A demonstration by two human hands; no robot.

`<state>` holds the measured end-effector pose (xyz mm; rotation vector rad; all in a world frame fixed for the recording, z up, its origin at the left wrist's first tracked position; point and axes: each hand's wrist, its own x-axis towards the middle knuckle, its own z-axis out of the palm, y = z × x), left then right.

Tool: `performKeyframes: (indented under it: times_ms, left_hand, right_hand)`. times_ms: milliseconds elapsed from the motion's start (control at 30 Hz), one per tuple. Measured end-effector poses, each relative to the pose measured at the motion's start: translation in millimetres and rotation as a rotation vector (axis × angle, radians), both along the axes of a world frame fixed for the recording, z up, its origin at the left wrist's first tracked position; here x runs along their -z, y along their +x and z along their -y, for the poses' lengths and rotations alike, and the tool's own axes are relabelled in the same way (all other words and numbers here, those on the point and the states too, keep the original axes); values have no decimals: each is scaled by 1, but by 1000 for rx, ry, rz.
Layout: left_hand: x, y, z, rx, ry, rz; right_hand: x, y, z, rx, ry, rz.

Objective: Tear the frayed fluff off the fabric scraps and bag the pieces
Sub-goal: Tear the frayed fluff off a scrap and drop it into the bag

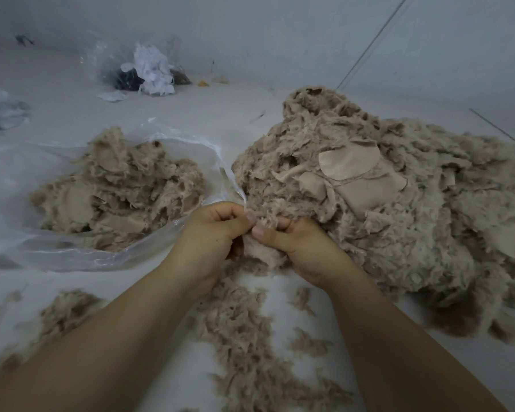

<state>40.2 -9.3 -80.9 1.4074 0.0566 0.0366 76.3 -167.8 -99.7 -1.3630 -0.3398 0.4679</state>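
A big heap of beige furry fabric scraps [384, 209] fills the right side of the pale floor. My left hand [213, 233] and my right hand [298, 245] meet at the heap's near-left edge, both pinching one fuzzy scrap [260, 251] between thumbs and fingers. To the left lies a clear plastic bag [57, 251], open toward the hands, with a mound of beige pieces [122, 188] inside it. Torn fluff [238, 331] is strewn over the floor below my hands and between my forearms.
Another clear bag [143, 69] with white and dark scraps stands at the back by the wall. A pale bluish cloth bundle [0, 111] lies at the far left edge. More loose fluff [66, 310] lies at the lower left. A thin dark line runs up the right wall.
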Motion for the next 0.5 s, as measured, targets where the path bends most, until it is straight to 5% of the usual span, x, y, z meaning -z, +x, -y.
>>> performKeyframes:
  times_ms: [267, 500]
  left_hand:
    - [4, 2, -14, -155, -96, -13]
    - [-7, -10, -27, 329, 305, -128]
  right_hand:
    - [-1, 0, 0, 24, 44, -66]
    - [6, 6, 3, 67, 40, -116]
